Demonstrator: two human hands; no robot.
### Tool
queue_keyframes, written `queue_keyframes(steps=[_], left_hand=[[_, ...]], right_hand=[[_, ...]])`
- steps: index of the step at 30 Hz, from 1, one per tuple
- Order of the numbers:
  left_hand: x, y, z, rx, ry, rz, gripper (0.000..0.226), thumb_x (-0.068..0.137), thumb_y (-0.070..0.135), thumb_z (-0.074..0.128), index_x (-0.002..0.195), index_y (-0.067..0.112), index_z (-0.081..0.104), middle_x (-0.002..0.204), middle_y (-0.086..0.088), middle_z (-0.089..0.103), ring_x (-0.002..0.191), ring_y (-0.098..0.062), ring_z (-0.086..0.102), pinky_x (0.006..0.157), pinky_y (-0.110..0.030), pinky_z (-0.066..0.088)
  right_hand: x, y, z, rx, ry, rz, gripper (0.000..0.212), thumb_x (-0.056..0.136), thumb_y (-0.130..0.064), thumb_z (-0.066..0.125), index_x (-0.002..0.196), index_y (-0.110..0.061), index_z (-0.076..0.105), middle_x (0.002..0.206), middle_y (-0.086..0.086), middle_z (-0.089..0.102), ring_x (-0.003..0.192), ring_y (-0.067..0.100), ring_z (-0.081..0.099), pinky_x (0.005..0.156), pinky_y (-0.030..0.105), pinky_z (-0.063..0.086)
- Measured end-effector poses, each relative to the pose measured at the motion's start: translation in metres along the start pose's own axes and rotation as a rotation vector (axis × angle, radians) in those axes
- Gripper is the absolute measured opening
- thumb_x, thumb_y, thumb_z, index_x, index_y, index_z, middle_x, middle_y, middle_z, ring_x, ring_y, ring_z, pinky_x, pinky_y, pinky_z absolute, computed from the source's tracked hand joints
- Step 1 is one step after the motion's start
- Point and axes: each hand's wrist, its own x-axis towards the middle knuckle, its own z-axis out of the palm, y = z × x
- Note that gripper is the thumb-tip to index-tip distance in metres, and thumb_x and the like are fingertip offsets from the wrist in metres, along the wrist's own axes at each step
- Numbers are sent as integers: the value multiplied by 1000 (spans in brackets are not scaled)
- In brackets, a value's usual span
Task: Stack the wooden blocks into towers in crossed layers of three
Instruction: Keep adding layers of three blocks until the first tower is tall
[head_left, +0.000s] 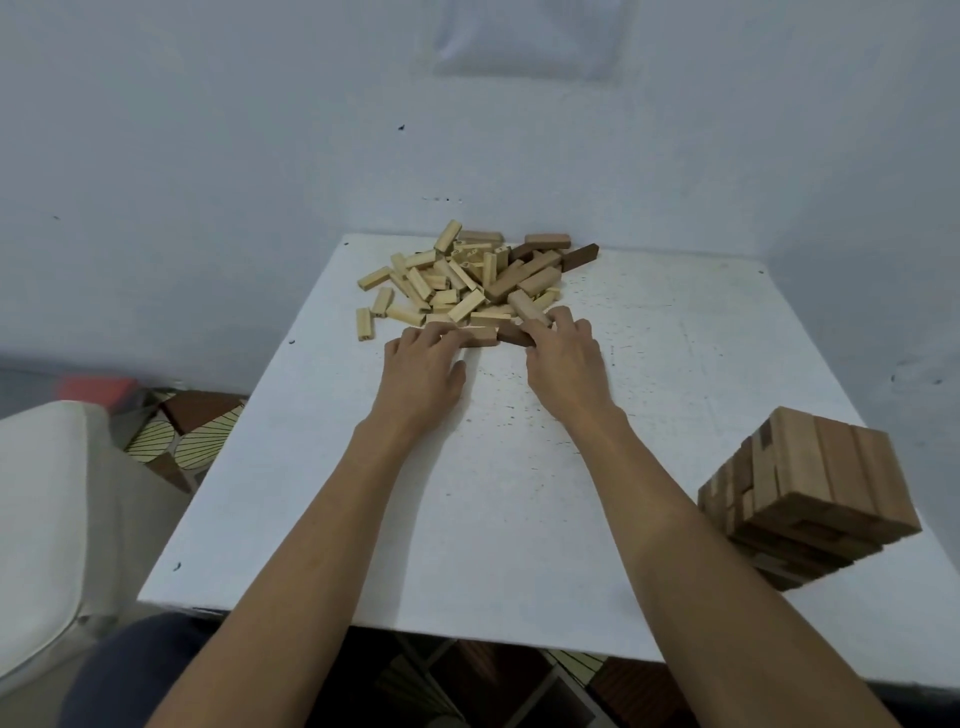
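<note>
— Forearms (322, 545) are stretched out. What is held?
— A brown block (480, 335) is touched by the flat left hand (423, 371); a dark block (511, 335) is pinched by the right hand (563, 364). The pile (467, 275) is seen just beyond both.

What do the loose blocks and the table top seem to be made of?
Loose blocks: likely bare matt wood, some pale, some brown, no shine. Table top: maybe painted board, matt white, with dark specks and scuffs.

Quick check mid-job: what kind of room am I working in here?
Likely a home room: small scuffed white table against a pale-blue wall, white cushioned seat beside it, leaf-patterned floor tiles.
</note>
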Motion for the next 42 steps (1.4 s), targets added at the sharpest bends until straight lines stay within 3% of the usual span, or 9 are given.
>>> queue_keyframes(steps=[5, 9, 16, 22, 29, 32, 34, 39, 42], left_hand=[[-3, -4, -1, -39, 20, 48, 29, 92, 11, 57, 117, 16, 68, 118, -4, 62, 99, -31, 58, 84, -45, 46], [-12, -2, -6, -91, -6, 65, 25, 89, 9, 59, 112, 13, 70, 116, -4, 62, 98, -28, 62, 83, -44, 50], [-42, 5, -18, -229, -95, 117, 20, 88, 11, 64, 104, 20, 71, 107, 12, 56, 93, -8, 57, 75, -19, 41], [-73, 16, -21, -332, -96, 90, 12, 83, 23, 73, 95, 24, 71, 110, 13, 55, 86, -1, 60, 79, -28, 51], [-101, 22, -13, -360, -60, 128, 54, 77, 41, 73, 124, 25, 52, 129, 9, 48, 112, -12, 53, 94, -38, 49], [-103, 23, -13, -357, -82, 116, 54, 79, 37, 75, 127, 24, 54, 132, 8, 49, 107, -10, 56, 94, -39, 49], [-102, 23, -15, -370, -98, 103, 57, 80, 36, 75, 131, 23, 55, 136, 6, 49, 108, -7, 55, 98, -35, 48], [-98, 24, -22, -386, -146, 101, 63, 80, 32, 78, 136, 25, 52, 135, 6, 51, 97, -1, 54, 93, -20, 44], [-95, 22, -22, -356, -191, 99, 71, 79, 39, 77, 143, 26, 48, 146, 6, 46, 101, -3, 54, 99, -27, 44]], right_hand=[[-4, 2, 2, 90, 63, 30, 22, 95, -3, 53, 115, -7, 62, 112, 15, 51, 96, 29, 46, 77, 38, 48], [-15, 2, -4, 170, 44, 23, 32, 96, -3, 53, 128, -9, 58, 112, 15, 45, 92, 26, 49, 80, 36, 49], [-46, 2, -16, 289, 8, -41, 20, 92, -7, 64, 111, -6, 65, 107, 9, 48, 92, 27, 54, 78, 30, 46], [-79, -2, -31, 446, -68, -74, 20, 92, -6, 57, 102, -9, 74, 106, 1, 56, 92, 15, 56, 79, 25, 48], [-117, -11, -41, 552, -98, -123, 13, 88, -9, 59, 79, -7, 68, 96, 0, 66, 83, 14, 61, 75, 25, 49], [-121, -10, -42, 548, -80, -99, 14, 91, -13, 60, 82, -6, 69, 104, 1, 69, 88, 14, 62, 77, 19, 48], [-120, -11, -40, 526, -48, -80, 19, 94, -17, 59, 90, -2, 70, 110, 6, 68, 90, 19, 63, 81, 30, 52], [-118, -9, -33, 456, -41, -89, 27, 95, -28, 58, 77, -8, 58, 68, -2, 52, 65, 23, 49, 60, 30, 33], [-121, -8, -35, 469, -74, -84, 21, 93, -33, 60, 89, -13, 55, 77, -4, 56, 78, 22, 51, 61, 33, 38]])
